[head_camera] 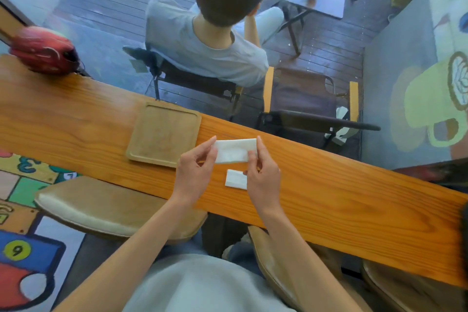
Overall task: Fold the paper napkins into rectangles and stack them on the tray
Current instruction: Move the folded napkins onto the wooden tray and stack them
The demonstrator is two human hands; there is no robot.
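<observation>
While pinched, napkin (234, 151) between fingers (211, 143).

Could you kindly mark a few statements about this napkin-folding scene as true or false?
1. Both hands, left hand and right hand, pinch the held napkin. True.
2. The wooden tray already carries a stack of napkins. False: nothing lies on it.
3. A second napkin lies on the counter, below the held one in the picture. True.
4. The tray sits to the right of the hands. False: it is on their left.
5. A red helmet rests on the counter's far left. True.
</observation>
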